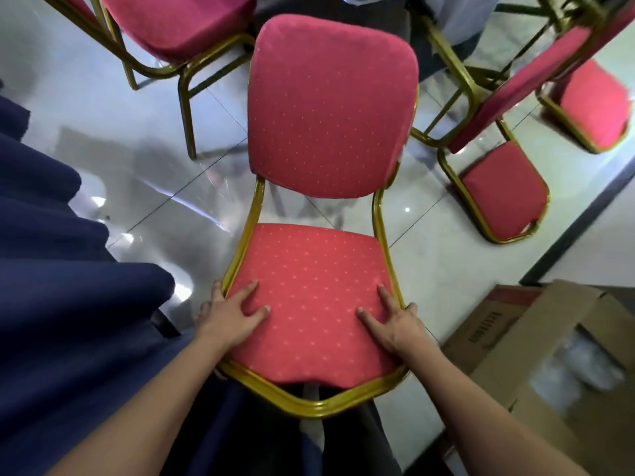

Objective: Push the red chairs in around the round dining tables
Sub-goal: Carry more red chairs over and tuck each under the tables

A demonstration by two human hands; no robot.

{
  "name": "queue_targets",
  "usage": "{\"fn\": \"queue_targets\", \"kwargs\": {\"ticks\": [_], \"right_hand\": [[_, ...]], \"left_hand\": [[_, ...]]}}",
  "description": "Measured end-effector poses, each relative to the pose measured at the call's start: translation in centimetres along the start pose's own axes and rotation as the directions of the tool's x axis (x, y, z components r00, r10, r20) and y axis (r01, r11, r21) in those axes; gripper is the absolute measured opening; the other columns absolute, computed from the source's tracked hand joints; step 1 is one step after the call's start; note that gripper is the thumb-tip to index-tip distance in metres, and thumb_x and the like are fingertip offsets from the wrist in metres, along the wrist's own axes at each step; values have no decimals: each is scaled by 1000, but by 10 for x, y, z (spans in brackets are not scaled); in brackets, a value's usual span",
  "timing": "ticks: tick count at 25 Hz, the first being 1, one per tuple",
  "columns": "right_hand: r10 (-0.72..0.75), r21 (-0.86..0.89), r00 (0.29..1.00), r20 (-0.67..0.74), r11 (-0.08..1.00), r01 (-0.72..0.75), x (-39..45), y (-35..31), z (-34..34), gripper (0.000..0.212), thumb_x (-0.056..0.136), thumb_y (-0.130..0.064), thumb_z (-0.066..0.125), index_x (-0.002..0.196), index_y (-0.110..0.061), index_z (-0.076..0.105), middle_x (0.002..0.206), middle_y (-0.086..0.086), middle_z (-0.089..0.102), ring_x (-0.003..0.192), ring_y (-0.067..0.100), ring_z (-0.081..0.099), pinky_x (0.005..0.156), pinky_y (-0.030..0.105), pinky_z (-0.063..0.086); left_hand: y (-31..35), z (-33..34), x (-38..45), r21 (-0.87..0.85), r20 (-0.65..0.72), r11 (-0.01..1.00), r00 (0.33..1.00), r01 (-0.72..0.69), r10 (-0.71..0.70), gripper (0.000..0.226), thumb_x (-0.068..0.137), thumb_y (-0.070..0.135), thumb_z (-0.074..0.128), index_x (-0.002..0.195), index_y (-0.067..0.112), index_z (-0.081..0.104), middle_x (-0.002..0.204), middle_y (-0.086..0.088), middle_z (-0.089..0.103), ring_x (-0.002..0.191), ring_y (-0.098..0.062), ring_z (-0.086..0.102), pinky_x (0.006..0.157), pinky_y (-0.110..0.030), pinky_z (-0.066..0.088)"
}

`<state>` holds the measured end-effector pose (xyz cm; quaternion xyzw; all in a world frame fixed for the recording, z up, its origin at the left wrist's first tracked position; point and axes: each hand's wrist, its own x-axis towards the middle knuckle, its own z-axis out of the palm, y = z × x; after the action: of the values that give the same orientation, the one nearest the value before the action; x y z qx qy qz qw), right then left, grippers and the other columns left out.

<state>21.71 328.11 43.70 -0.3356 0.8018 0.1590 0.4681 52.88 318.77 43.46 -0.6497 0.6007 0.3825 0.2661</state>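
A red chair (pixel 319 269) with a gold metal frame stands right in front of me, its padded back towards the far side and its seat facing me. My left hand (pixel 230 316) grips the seat's left edge, thumb and forefinger on the cushion and the other fingers wrapped over the frame. My right hand (pixel 395 321) grips the right edge the same way. A dark blue tablecloth (pixel 58 269) hangs in folds at the left, close beside the chair.
A second red chair (pixel 178 25) stands at the upper left, a third (pixel 505 190) at the right, and a fourth (pixel 594 104) at the far right. An open cardboard box (pixel 536 355) sits on the glossy tiled floor by my right arm.
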Motion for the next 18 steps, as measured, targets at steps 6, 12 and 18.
{"fn": "queue_targets", "kwargs": {"ticks": [6, 12, 18], "right_hand": [[56, -82, 991, 125, 996, -46, -33, -19, -85, 95, 80, -90, 40, 160, -48, 12, 158, 19, 21, 137, 47, 44, 117, 53, 36], [40, -43, 998, 56, 998, -37, -57, -25, -168, 90, 84, -87, 41, 158, -37, 33, 158, 14, 36, 139, 39, 44, 114, 50, 37], [-204, 144, 931, -303, 956, 256, -80, -52, -225, 98, 75, -96, 18, 135, -33, 64, 149, 13, 51, 138, 35, 45, 115, 53, 34]], "left_hand": [[33, -65, -48, -20, -1, 1000, 1000, -12, 12, 70, 87, 81, 40, 151, 53, 32, 169, 9, 7, 148, -42, 23, 118, -62, 19], [56, -110, -97, -306, -204, 938, 974, -161, 101, 70, 73, 77, 42, 128, 38, 61, 156, -4, 31, 142, -33, 37, 116, -49, 34], [93, -150, -118, -176, -526, 929, 829, -326, 191, 73, 86, 76, 14, 144, 47, 47, 162, 3, 33, 150, -28, 23, 119, -52, 15]]}}
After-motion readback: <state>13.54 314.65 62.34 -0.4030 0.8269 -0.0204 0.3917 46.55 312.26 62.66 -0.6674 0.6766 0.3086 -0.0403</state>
